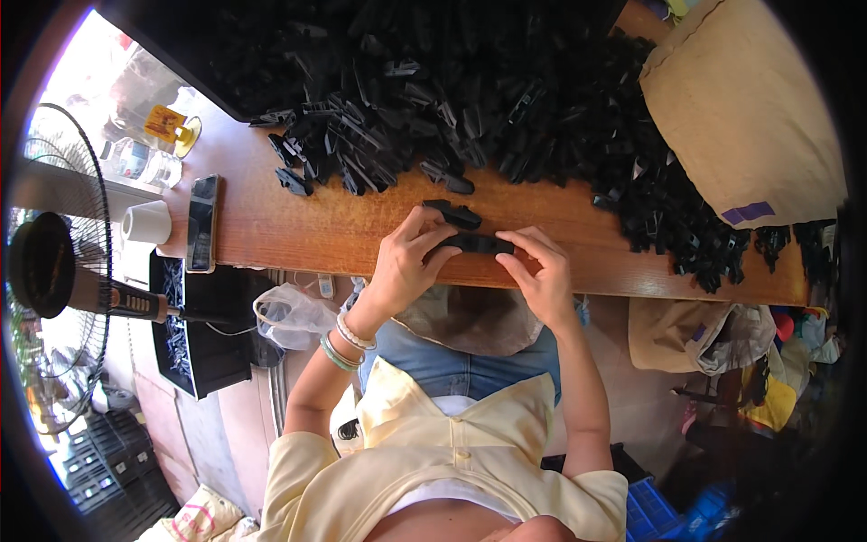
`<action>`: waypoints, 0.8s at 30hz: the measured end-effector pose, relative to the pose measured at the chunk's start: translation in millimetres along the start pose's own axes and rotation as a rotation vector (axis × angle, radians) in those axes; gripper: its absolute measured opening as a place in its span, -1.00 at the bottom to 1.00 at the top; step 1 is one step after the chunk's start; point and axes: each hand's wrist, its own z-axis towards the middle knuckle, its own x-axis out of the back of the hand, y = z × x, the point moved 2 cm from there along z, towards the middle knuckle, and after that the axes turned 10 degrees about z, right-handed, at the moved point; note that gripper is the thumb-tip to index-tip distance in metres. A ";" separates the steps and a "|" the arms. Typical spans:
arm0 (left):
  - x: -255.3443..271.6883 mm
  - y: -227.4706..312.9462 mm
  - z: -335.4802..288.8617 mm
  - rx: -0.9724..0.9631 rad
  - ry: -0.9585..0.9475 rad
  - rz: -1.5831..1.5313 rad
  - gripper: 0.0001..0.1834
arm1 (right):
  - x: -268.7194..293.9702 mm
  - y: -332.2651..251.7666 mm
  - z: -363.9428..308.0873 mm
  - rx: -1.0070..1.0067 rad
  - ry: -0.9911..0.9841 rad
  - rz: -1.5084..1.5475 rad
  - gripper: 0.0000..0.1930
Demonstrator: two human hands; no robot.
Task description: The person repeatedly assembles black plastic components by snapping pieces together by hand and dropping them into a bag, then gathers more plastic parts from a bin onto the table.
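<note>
1. Black elongated piece (479, 244), one: held level above the near edge of the tabletop (334, 230), in front of the person, spanning the gap between both hands.
2. Left hand (408, 255), bare: thumb and fingers clamped on the left end of that piece; two bracelets (355, 332) on the wrist, one of pale beads, one greenish.
3. Right hand (542, 271), bare: thumb and forefinger pinched on the piece's right end, remaining fingers curled.
4. Loose black part (459, 215), one: just beyond the held piece, beside the left fingertips; whether they touch it cannot be told.
5. Heap of black parts (406, 108), many: spread across the far side of the tabletop and along its right, single items hard to separate.
6. Beige sack (741, 108), large, with a purple patch: at the right, over part of the heap.
7. Phone (203, 221), dark-faced: lying at the tabletop's left end.
8. White roll (146, 222): just left of the phone.
9. Fan (41, 262), black, round cage: far left.
10. Black bin (221, 361), holding small dark pieces: below the tabletop, left.
11. Clear plastic bag (298, 318): near the bin.
12. Blue crate (652, 510): lower right.
</note>
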 end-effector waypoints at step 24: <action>9.1 4.8 20.8 -0.171 0.064 0.304 -0.77 | 20.5 0.4 8.6 0.056 -0.019 -0.103 -0.82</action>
